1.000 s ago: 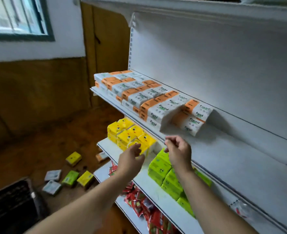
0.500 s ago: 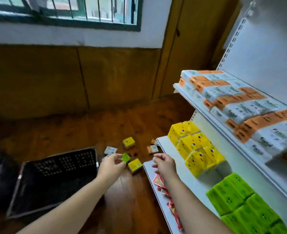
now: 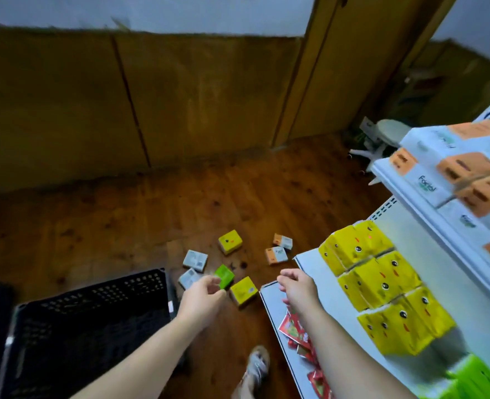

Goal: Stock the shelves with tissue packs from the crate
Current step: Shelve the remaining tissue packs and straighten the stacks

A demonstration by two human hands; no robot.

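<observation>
Both my hands hang empty above the floor, fingers loosely curled. My left hand hovers over the loose packs, just right of the black crate. My right hand is above the front corner of the lower white shelf. Several tissue packs lie on the wooden floor: a green one, two yellow ones, two grey-white ones and two orange-white ones. Yellow packs fill the middle shelf, orange-white packs the shelf above, green packs at bottom right.
Red sachets lie on the lowest shelf under my right forearm. My sandalled foot stands on the floor between crate and shelving. A white stool stands by the wood-panelled wall at the back right.
My view has swung down and left from the shelves to the floor. Both hands came down from the upper shelf and now hover above the scattered packs, holding nothing.
</observation>
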